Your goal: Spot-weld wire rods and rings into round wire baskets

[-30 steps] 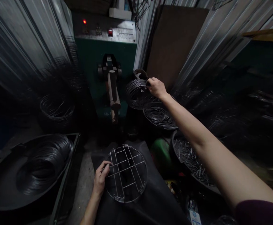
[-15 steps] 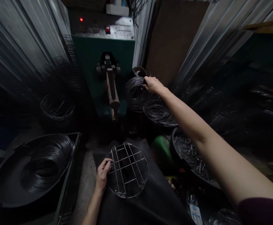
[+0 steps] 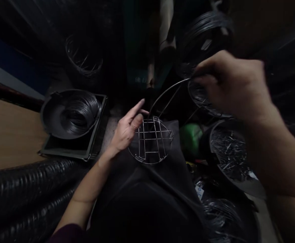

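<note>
A round wire rack (image 3: 151,138) with crossed bars lies on the dark apron (image 3: 137,195) over my lap. My left hand (image 3: 127,130) is over the rack's upper left edge, fingers stretched and apart, holding nothing that I can see. Above and to the right, my right hand (image 3: 235,82), somewhat blurred, is closed on a thin wire ring (image 3: 160,96). The ring curves down toward my left fingertips and the rack's far edge. I cannot tell whether it touches either; part of it is lost in the dark.
A dark machine with a cylindrical arm (image 3: 167,27) stands ahead. At left, a black basin (image 3: 51,116) holds wire rings. To the right are a hanging bundle of rings (image 3: 208,22), a green object (image 3: 191,136) and a tub of short metal pieces (image 3: 230,152).
My right hand has come back from the bundle of rings with a wire ring. My left hand has released the rack's side and opened over its edge. The view has tilted down.
</note>
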A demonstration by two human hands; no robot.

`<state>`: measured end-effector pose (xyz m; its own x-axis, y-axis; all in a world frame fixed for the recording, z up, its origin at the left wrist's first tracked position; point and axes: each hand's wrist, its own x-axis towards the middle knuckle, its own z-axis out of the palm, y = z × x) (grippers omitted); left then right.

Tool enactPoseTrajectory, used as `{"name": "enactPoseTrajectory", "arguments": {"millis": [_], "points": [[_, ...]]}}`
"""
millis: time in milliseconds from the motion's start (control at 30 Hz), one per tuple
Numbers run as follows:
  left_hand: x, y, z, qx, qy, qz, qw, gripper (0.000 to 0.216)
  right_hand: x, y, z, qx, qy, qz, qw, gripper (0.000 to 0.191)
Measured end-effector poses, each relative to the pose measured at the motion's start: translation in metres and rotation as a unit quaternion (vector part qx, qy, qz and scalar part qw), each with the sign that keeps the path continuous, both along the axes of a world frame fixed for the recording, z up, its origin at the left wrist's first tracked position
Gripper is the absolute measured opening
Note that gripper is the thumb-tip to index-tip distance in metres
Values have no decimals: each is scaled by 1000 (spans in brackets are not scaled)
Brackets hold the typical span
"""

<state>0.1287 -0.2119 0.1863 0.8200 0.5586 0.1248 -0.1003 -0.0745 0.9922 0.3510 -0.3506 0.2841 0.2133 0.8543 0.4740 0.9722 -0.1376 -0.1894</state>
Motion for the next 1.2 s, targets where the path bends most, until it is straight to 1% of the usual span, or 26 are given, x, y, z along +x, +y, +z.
{"name": "enactPoseTrajectory", "arguments": {"millis": [33,67,100,133,200,267,300,333,400,433,500,533,567,633,733,833,933,1033,1133,1200], "points": [[-1,-7,6,-24,5,-20,1000,51,-7,8,-7,-3,28,38,999,15],[-3,-13,9,-44,10,-25,999,46,-13,15,-16,-3,57,67,996,13],[-6,-19,8,-63,9,-9,998,40,-18,20,-28,-2,90,83,992,13],[-11,-24,5,-79,4,23,997,34,-22,22,-41,0,126,85,988,16],[-20,-30,-10,-109,-2,104,989,29,-28,15,-69,0,204,51,978,28],[-28,-31,-29,-123,20,160,979,32,-33,-2,-97,-1,271,-6,962,35],[-31,-31,-39,-113,44,174,977,34,-36,-11,-109,-1,291,-37,956,36],[-33,-30,-49,-86,74,181,977,36,-38,-19,-121,-2,297,-69,952,36],[-36,-28,-64,9,147,193,970,37,-43,-28,-139,-19,269,-128,955,34],[-37,-27,-70,67,187,198,960,37,-45,-30,-146,-37,243,-151,958,35],[-37,-25,-77,163,263,203,929,36,-48,-27,-155,-83,195,-186,959,36],[-37,-25,-79,192,291,201,915,36,-49,-24,-157,-104,180,-198,958,37],[-36,-26,-80,211,312,196,906,37,-50,-22,-159,-119,170,-208,956,38],[-37,-28,-81,229,328,186,897,39,-52,-20,-159,-136,157,-219,953,39],[-40,-34,-84,238,325,181,897,41,-54,-22,-160,-142,154,-217,953,39],[-45,-40,-90,247,314,190,897,42,-56,-28,-164,-128,172,-209,954,40],[-49,-46,-96,253,290,202,901,41,-57,-36,-172,-117,181,-187,958,42],[-50,-51,-105,233,258,214,913,43,-61,-46,-182,-123,189,-158,961,50],[-49,-56,-117,201,229,228,925,44,-76,-57,-193,-111,240,-162,951,63],[-50,-58,-125,186,204,220,936,46,-93,-64,-198,-75,271,-181,942,62]]}}
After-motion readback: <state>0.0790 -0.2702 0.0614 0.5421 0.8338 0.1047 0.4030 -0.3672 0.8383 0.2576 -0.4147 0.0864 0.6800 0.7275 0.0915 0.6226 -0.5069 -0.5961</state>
